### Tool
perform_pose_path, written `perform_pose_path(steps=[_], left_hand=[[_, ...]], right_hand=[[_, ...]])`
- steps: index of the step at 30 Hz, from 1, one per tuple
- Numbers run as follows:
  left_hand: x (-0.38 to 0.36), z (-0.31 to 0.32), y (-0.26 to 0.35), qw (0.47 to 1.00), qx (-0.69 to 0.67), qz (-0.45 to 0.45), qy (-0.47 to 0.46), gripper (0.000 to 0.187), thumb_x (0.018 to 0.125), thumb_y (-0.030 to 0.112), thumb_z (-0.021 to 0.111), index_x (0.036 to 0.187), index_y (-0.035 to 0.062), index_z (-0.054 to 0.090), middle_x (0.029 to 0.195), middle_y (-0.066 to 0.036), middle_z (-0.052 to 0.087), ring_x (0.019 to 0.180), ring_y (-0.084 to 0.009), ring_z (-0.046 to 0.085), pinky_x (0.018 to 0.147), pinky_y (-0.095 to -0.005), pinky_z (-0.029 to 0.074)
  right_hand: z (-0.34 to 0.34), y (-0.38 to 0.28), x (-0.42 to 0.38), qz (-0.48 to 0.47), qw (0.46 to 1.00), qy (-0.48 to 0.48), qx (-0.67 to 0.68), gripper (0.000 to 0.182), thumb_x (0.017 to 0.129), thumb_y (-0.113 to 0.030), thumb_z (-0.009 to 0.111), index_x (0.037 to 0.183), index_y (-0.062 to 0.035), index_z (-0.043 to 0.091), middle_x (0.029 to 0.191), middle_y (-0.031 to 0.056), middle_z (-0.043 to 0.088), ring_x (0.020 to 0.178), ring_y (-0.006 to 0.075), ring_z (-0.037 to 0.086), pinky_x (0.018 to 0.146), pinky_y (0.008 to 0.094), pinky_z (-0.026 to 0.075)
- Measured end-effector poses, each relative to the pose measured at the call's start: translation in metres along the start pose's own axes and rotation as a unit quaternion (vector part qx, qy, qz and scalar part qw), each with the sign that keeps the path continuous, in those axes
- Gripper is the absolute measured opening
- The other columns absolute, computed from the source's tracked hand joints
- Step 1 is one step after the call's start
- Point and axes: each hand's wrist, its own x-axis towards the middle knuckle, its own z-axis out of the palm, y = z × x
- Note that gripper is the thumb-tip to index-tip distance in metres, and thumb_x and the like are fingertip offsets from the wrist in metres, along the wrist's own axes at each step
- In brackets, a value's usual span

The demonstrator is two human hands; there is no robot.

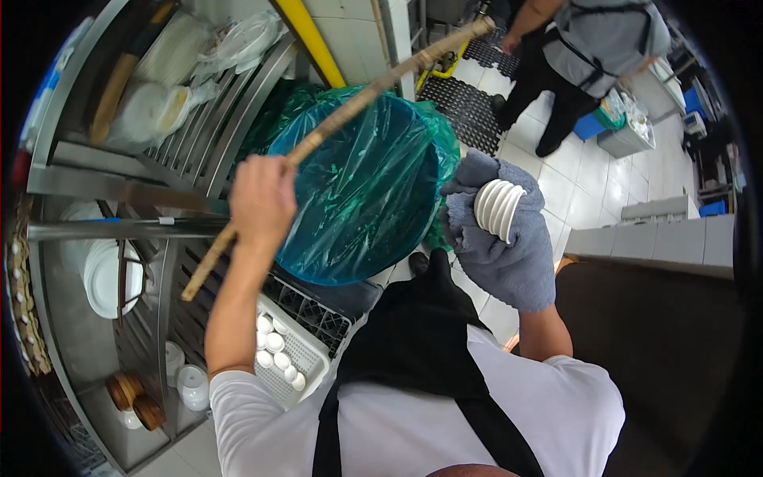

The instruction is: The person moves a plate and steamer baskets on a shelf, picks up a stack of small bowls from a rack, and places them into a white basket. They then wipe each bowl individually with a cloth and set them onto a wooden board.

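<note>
My left hand [262, 199] is closed around a long wooden stick [397, 75], which slants from the lower left up to the far right. The stick passes over a large round bin [366, 191] lined with green plastic. On the right, a grey towel [513, 270] covers my right hand, so its fingers are hidden. A stack of small white ribbed bowls [498, 209] lies tilted in the towel, held up by that hand.
Metal shelves [159, 270] at left carry white plates [110, 278], wooden bowls [135, 401] and plastic-wrapped items. A white basket [302, 342] holds several small white pieces. A co-worker [596, 56] stands at upper right near grey tubs [628, 139]. Black mats [465, 103] cover part of the floor.
</note>
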Motion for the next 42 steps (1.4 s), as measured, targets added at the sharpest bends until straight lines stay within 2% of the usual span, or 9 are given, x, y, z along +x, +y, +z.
perform_pose_path(steps=[7,19,21,25,26,28,34,38,42], left_hand=[[-0.110,0.107,0.036,0.997,-0.035,-0.050,-0.044,0.029,0.079,0.013,0.071,0.106,0.0072,0.062,0.114,-0.012,0.058,0.102,-0.0337,0.054,0.084,-0.0437,0.045],[-0.125,0.067,0.039,0.984,-0.107,-0.125,-0.063,0.033,0.085,0.019,0.068,0.114,0.0030,0.062,0.119,-0.012,0.061,0.108,-0.0277,0.059,0.087,-0.0390,0.049],[-0.121,0.043,0.050,0.854,-0.379,-0.348,-0.080,0.037,0.089,0.018,0.067,0.121,0.0021,0.059,0.120,-0.011,0.061,0.101,-0.0199,0.063,0.082,-0.0317,0.051],[-0.110,-0.003,0.080,0.650,-0.639,-0.398,-0.098,0.054,0.086,0.011,0.065,0.137,0.0038,0.047,0.129,-0.019,0.054,0.107,-0.0271,0.061,0.086,-0.0306,0.051],[-0.106,-0.011,0.084,0.650,-0.639,-0.401,-0.095,0.054,0.086,0.011,0.065,0.137,0.0038,0.047,0.129,-0.019,0.054,0.107,-0.0271,0.061,0.086,-0.0306,0.051],[-0.103,-0.024,0.091,0.918,-0.363,-0.142,-0.073,0.070,0.081,0.006,0.064,0.145,0.0056,0.037,0.141,-0.021,0.045,0.132,-0.0323,0.044,0.106,-0.0353,0.039],[-0.105,-0.026,0.087,0.899,-0.326,-0.194,-0.219,0.099,0.069,0.003,0.072,0.152,0.0132,0.020,0.153,-0.021,0.022,0.141,-0.0372,0.028,0.113,-0.0405,0.030],[-0.104,-0.016,0.074,0.905,-0.351,-0.224,-0.093,0.090,0.063,0.007,0.081,0.142,0.0100,0.037,0.134,-0.016,0.043,0.125,-0.0326,0.046,0.104,-0.0366,0.039],[-0.090,-0.006,0.060,0.761,-0.573,-0.300,-0.050,0.065,0.069,0.011,0.082,0.126,0.0091,0.049,0.105,-0.002,0.055,0.098,-0.0152,0.054,0.086,-0.0289,0.046]], right_hand=[[0.005,-0.004,0.016,-0.168,0.979,-0.058,-0.101,0.029,0.081,-0.010,0.070,0.107,-0.0021,0.060,0.095,0.0051,0.067,0.086,0.0158,0.064,0.078,0.0281,0.051],[0.056,-0.015,0.013,-0.255,0.954,-0.139,-0.077,0.035,0.076,-0.010,0.076,0.107,-0.0025,0.061,0.098,0.0087,0.065,0.094,0.0247,0.062,0.086,0.0350,0.047],[0.068,-0.012,0.012,-0.252,0.954,-0.143,-0.081,0.036,0.076,-0.009,0.076,0.107,-0.0024,0.062,0.098,0.0091,0.065,0.094,0.0255,0.062,0.086,0.0356,0.047],[0.093,0.004,0.005,-0.162,0.950,-0.180,-0.197,0.055,0.060,-0.028,0.082,0.110,-0.0109,0.066,0.114,0.0057,0.064,0.096,0.0240,0.058,0.081,0.0358,0.037],[0.099,0.003,0.007,-0.164,0.949,-0.183,-0.196,0.055,0.060,-0.028,0.082,0.110,-0.0109,0.066,0.114,0.0057,0.064,0.096,0.0240,0.058,0.081,0.0358,0.037],[0.110,0.001,0.008,-0.260,0.892,-0.208,-0.305,0.060,0.058,-0.025,0.080,0.113,-0.0087,0.063,0.117,0.0072,0.061,0.094,0.0256,0.057,0.077,0.0377,0.040],[0.132,-0.006,0.013,-0.315,0.835,-0.306,-0.332,0.069,0.056,-0.025,0.078,0.118,-0.0046,0.056,0.108,0.0125,0.059,0.096,0.0311,0.057,0.074,0.0441,0.041],[0.127,-0.018,0.021,-0.228,0.856,-0.362,-0.289,0.073,0.061,-0.034,0.077,0.123,-0.0058,0.053,0.112,0.0158,0.059,0.101,0.0343,0.056,0.082,0.0442,0.040],[0.114,-0.023,0.027,-0.273,0.894,-0.249,-0.253,0.074,0.060,-0.034,0.080,0.123,-0.0081,0.052,0.109,0.0094,0.060,0.096,0.0272,0.059,0.073,0.0425,0.038]])
